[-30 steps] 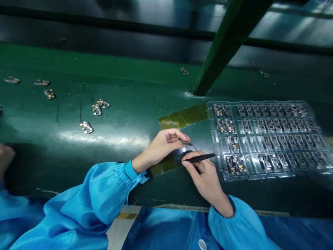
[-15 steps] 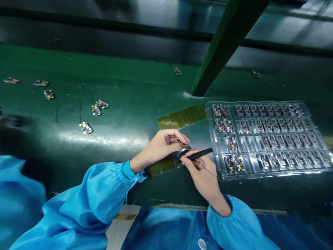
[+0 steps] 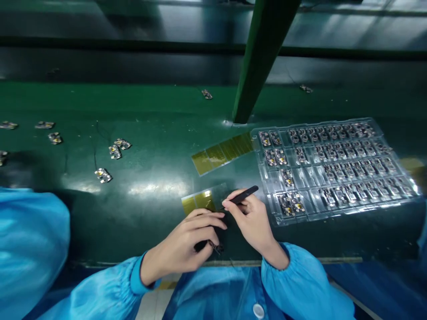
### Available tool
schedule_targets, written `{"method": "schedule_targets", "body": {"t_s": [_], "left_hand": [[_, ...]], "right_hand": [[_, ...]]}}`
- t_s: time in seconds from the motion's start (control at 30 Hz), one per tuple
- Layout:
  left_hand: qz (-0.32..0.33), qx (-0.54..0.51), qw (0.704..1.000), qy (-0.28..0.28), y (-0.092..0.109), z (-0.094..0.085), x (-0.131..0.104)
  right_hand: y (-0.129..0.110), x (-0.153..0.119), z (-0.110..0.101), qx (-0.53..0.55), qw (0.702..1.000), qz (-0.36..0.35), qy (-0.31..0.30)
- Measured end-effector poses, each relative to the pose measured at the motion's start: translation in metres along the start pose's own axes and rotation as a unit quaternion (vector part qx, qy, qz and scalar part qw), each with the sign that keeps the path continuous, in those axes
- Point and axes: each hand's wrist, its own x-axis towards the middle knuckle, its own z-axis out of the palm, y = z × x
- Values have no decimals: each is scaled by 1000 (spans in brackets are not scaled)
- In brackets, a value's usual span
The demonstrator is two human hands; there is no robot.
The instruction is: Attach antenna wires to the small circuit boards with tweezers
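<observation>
Between the thumb and forefinger of my left hand (image 3: pixel 182 242) is a small circuit board (image 3: pixel 216 247), held close to the bench's front edge. The other fingers of that hand reach out over a backing sheet with yellow film pieces (image 3: pixel 190 205). My right hand (image 3: pixel 251 224) is closed around black tweezers (image 3: pixel 246 194), handle up to the right. Their tips point down at the right part of this sheet, near my left fingertips. Whether the tips grip a film piece is too small to tell.
A clear plastic tray (image 3: pixel 308 175) with several circuit boards in rows lies at right. Another yellow film strip (image 3: pixel 222 153) touches its left side. Loose boards with thin wires (image 3: pixel 103 175) lie at left. A green post (image 3: pixel 256 66) rises behind. A blue sleeve (image 3: pixel 31 231) is at far left.
My left hand has moved down toward the bench edge with the circuit board, away from the tweezers. The tweezers are now at the lower film sheet. The view has shifted slightly.
</observation>
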Motion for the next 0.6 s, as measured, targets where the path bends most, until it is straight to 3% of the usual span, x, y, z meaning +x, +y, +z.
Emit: {"method": "schedule_targets", "body": {"t_s": [0.4,0.6], "left_hand": [[-57,15,998,-14,-1,-1,4],[-32,-16,998,45,0,0,1]], "right_hand": [[-1,-1,1,48,999,-15,8],[-3,1,0,94,994,-11,45]]}}
